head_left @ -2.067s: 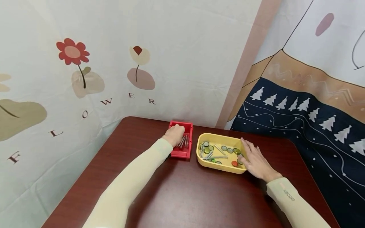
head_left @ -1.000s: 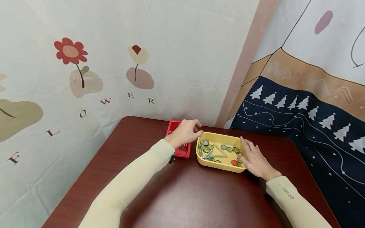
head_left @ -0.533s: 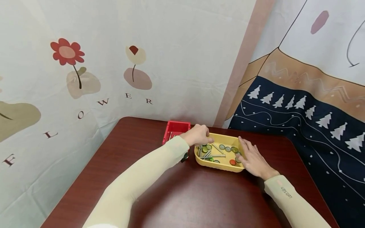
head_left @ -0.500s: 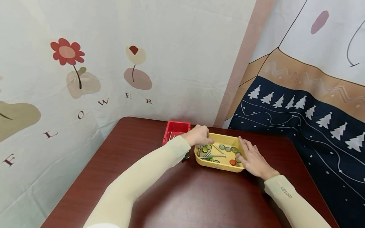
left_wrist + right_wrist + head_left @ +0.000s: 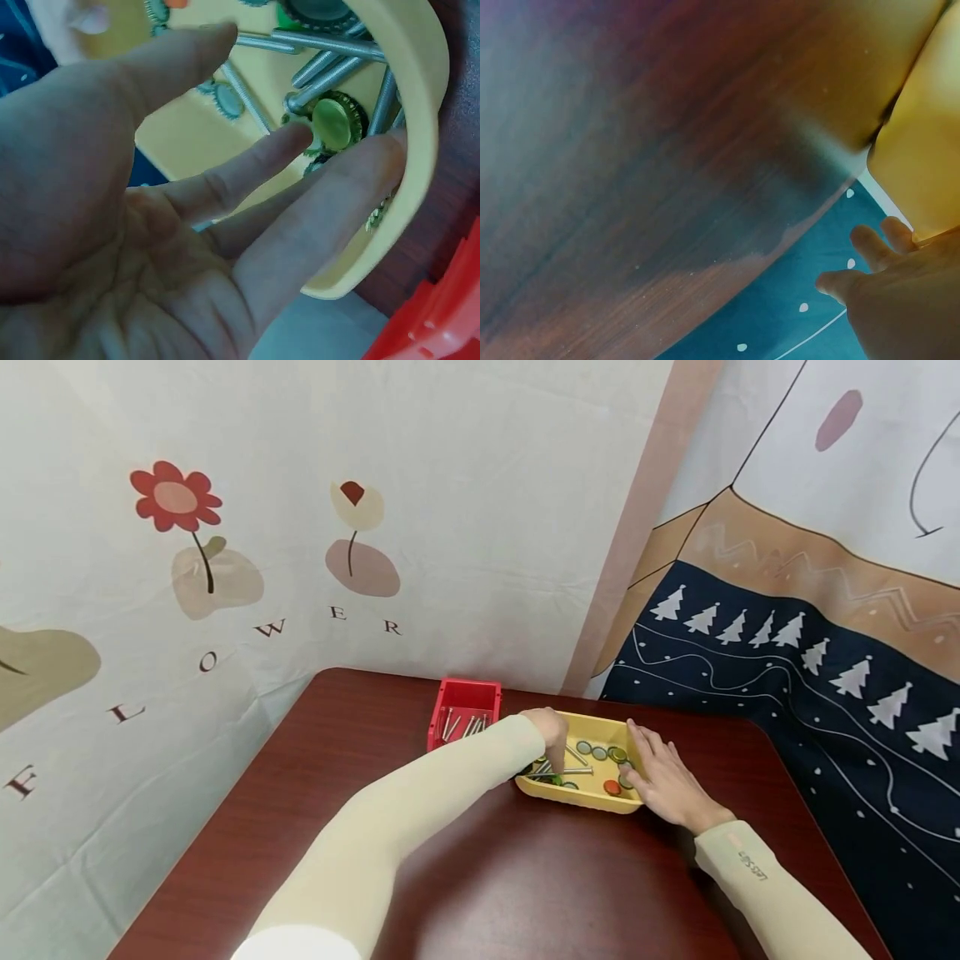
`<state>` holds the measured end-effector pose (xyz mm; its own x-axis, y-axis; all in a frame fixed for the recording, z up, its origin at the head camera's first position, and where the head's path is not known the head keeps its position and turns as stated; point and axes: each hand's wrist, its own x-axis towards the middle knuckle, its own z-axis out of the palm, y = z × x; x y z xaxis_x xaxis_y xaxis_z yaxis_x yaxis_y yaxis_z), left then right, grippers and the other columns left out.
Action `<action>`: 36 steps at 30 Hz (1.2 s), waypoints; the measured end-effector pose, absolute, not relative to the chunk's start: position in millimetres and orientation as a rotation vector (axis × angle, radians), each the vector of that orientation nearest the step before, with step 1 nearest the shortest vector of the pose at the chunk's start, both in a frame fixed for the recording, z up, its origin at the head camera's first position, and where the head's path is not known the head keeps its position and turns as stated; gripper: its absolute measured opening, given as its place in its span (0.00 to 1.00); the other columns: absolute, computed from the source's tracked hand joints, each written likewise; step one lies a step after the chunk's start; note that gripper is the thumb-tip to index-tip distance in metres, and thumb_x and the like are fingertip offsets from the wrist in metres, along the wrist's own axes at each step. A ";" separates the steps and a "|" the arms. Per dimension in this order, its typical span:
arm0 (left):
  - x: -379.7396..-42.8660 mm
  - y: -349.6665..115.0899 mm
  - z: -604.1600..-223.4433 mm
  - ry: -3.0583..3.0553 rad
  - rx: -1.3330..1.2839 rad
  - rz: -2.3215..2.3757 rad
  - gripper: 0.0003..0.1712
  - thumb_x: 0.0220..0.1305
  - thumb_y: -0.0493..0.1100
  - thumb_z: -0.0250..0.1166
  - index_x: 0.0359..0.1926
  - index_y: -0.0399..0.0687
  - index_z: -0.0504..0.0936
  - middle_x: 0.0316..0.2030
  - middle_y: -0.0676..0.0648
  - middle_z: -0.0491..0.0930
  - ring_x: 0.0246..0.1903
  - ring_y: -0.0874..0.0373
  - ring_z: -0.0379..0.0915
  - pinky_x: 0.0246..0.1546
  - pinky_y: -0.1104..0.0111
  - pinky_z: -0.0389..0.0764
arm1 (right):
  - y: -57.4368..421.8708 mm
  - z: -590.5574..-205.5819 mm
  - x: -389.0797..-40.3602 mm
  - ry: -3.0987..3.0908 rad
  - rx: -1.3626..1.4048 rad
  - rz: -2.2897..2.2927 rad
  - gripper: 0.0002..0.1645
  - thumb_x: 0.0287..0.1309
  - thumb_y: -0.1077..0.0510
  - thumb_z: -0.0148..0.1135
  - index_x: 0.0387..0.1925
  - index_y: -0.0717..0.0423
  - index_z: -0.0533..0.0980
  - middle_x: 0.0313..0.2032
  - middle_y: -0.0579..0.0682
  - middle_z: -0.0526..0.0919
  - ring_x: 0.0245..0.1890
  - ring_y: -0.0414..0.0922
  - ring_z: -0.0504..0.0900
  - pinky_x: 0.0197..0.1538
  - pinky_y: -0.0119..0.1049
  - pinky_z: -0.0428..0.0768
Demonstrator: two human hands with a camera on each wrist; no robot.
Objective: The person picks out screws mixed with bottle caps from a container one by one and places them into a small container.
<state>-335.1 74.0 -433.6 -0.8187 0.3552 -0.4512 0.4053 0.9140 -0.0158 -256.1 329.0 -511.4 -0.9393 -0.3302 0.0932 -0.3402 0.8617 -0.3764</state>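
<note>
My left hand [image 5: 551, 735] reaches down into the left end of a yellow tray [image 5: 585, 799]. The left wrist view shows its thumb and fingers apart, loosely bent, with nothing between them. Its fingertips hover right by several silvery screws [image 5: 330, 46] and a gold-green bottle cap [image 5: 334, 124]. One finger reaches the tray's inner wall. At the tray's right end, my right hand [image 5: 671, 781] rests over the rim with straight fingers. More bottle caps lie inside, among them a red-orange cap [image 5: 612, 787]. My left hand hides part of the tray's contents.
Left of the tray stands a red bin [image 5: 471, 685] holding several screws [image 5: 474, 725], partly covered by my left sleeve. Both containers sit near the far edge of the dark wooden table [image 5: 480, 877]. A printed cloth [image 5: 450, 527] hangs behind.
My left hand came out of the red bin, moved right over the yellow tray and went down into it. Screws in the red bin now show. My right hand stayed at the tray's right end.
</note>
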 end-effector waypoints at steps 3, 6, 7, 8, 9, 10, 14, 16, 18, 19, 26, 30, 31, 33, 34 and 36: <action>-340.7 88.2 -446.6 2.620 0.524 -0.245 0.34 0.54 0.65 0.92 0.59 0.63 0.94 0.69 0.55 0.86 0.58 0.63 0.81 0.61 0.65 0.90 | 328.9 -512.4 -255.7 -2.985 0.560 0.631 0.53 0.87 0.47 0.58 0.96 0.58 0.44 0.88 0.71 0.58 0.88 0.73 0.61 0.85 0.88 0.51; -337.8 95.9 -444.3 2.577 0.502 -0.314 0.21 0.59 0.61 0.90 0.51 0.64 0.96 0.65 0.59 0.87 0.56 0.64 0.81 0.63 0.67 0.88 | 328.6 -514.2 -254.8 -2.943 0.575 0.670 0.53 0.86 0.46 0.58 0.97 0.55 0.45 0.86 0.72 0.60 0.85 0.74 0.64 0.83 0.90 0.52; -338.6 97.5 -444.3 2.556 0.503 -0.339 0.16 0.61 0.61 0.88 0.47 0.65 0.97 0.61 0.60 0.88 0.55 0.64 0.81 0.62 0.68 0.88 | 328.4 -514.2 -254.5 -2.934 0.581 0.677 0.53 0.86 0.46 0.58 0.97 0.55 0.46 0.86 0.72 0.61 0.85 0.75 0.64 0.82 0.90 0.53; -338.7 98.5 -443.6 2.537 0.503 -0.351 0.13 0.62 0.60 0.87 0.43 0.65 0.97 0.59 0.60 0.88 0.52 0.64 0.80 0.60 0.68 0.89 | 328.3 -514.5 -254.4 -2.928 0.586 0.684 0.53 0.86 0.46 0.58 0.97 0.54 0.46 0.86 0.72 0.61 0.85 0.75 0.64 0.82 0.91 0.53; -340.4 99.9 -446.0 2.517 0.502 -0.376 0.11 0.63 0.61 0.85 0.40 0.65 0.97 0.56 0.60 0.88 0.51 0.64 0.80 0.59 0.69 0.88 | 328.4 -515.0 -254.5 -2.926 0.588 0.688 0.53 0.86 0.45 0.58 0.97 0.54 0.46 0.86 0.72 0.61 0.84 0.75 0.64 0.82 0.91 0.53; -349.8 101.4 -456.3 2.490 0.512 -0.392 0.11 0.64 0.62 0.85 0.38 0.65 0.97 0.55 0.60 0.88 0.50 0.64 0.81 0.58 0.69 0.88 | 328.2 -515.0 -254.5 -2.933 0.585 0.690 0.53 0.86 0.45 0.58 0.97 0.54 0.45 0.86 0.72 0.61 0.85 0.75 0.64 0.82 0.91 0.52; -363.0 106.1 -473.7 2.479 0.493 -0.366 0.12 0.62 0.60 0.86 0.32 0.63 0.95 0.52 0.56 0.87 0.48 0.61 0.82 0.51 0.67 0.90 | 328.7 -514.2 -255.8 -2.977 0.564 0.655 0.53 0.87 0.47 0.57 0.97 0.57 0.44 0.88 0.71 0.59 0.87 0.73 0.62 0.85 0.88 0.51; -368.3 109.6 -481.8 2.508 0.489 -0.341 0.14 0.60 0.60 0.88 0.31 0.63 0.93 0.50 0.56 0.87 0.46 0.61 0.82 0.47 0.66 0.90 | 329.0 -513.5 -256.2 -2.992 0.549 0.638 0.53 0.88 0.47 0.57 0.96 0.57 0.44 0.88 0.71 0.58 0.88 0.73 0.62 0.86 0.87 0.51; -372.8 112.9 -489.9 2.539 0.522 -0.339 0.15 0.57 0.59 0.90 0.30 0.63 0.92 0.47 0.56 0.86 0.44 0.61 0.81 0.42 0.66 0.89 | 329.1 -513.0 -256.5 -2.993 0.543 0.624 0.52 0.88 0.47 0.58 0.96 0.58 0.45 0.88 0.70 0.58 0.88 0.72 0.62 0.86 0.87 0.52; -375.2 114.5 -494.1 2.543 0.557 -0.362 0.14 0.58 0.58 0.89 0.30 0.64 0.91 0.45 0.56 0.85 0.42 0.61 0.80 0.40 0.67 0.88 | 329.0 -513.1 -256.3 -2.993 0.539 0.621 0.52 0.88 0.47 0.58 0.96 0.58 0.45 0.88 0.70 0.58 0.88 0.72 0.62 0.86 0.87 0.52; -373.0 117.3 -498.8 2.571 0.696 -0.259 0.14 0.62 0.43 0.87 0.38 0.56 0.86 0.38 0.53 0.80 0.34 0.58 0.72 0.28 0.65 0.82 | 328.9 -515.6 -254.5 -2.961 0.555 0.624 0.53 0.85 0.48 0.60 0.96 0.60 0.47 0.87 0.72 0.60 0.87 0.73 0.64 0.84 0.88 0.53; -367.9 112.8 -494.2 2.603 0.737 -0.285 0.15 0.62 0.42 0.86 0.42 0.55 0.87 0.39 0.54 0.84 0.37 0.59 0.76 0.33 0.65 0.87 | 330.0 -517.4 -254.8 -2.967 0.547 0.642 0.53 0.85 0.48 0.60 0.96 0.60 0.47 0.88 0.71 0.60 0.87 0.72 0.63 0.85 0.88 0.52; -366.7 111.0 -493.2 2.609 0.751 -0.296 0.14 0.63 0.42 0.85 0.43 0.55 0.87 0.40 0.54 0.84 0.38 0.59 0.77 0.36 0.65 0.89 | 330.2 -517.3 -254.7 -2.970 0.547 0.643 0.54 0.85 0.48 0.60 0.96 0.60 0.46 0.88 0.71 0.60 0.88 0.72 0.63 0.85 0.88 0.52; -365.2 107.0 -492.6 2.624 0.775 -0.314 0.14 0.66 0.42 0.83 0.46 0.56 0.86 0.42 0.55 0.84 0.41 0.60 0.78 0.40 0.65 0.89 | 330.3 -516.9 -254.8 -2.976 0.542 0.641 0.54 0.85 0.49 0.60 0.96 0.59 0.45 0.88 0.71 0.59 0.88 0.72 0.62 0.85 0.88 0.52; -364.3 104.8 -491.7 2.630 0.780 -0.321 0.14 0.67 0.42 0.82 0.47 0.57 0.85 0.43 0.55 0.84 0.42 0.60 0.78 0.42 0.65 0.90 | 330.2 -516.5 -254.8 -2.978 0.542 0.637 0.54 0.85 0.48 0.60 0.96 0.58 0.45 0.88 0.71 0.59 0.88 0.72 0.62 0.85 0.88 0.52; -365.0 100.7 -490.9 2.636 0.791 -0.315 0.14 0.69 0.40 0.80 0.50 0.58 0.85 0.47 0.55 0.85 0.44 0.61 0.78 0.46 0.65 0.89 | 329.9 -515.6 -255.3 -2.982 0.545 0.629 0.55 0.86 0.48 0.60 0.97 0.56 0.43 0.88 0.70 0.59 0.88 0.72 0.62 0.85 0.88 0.52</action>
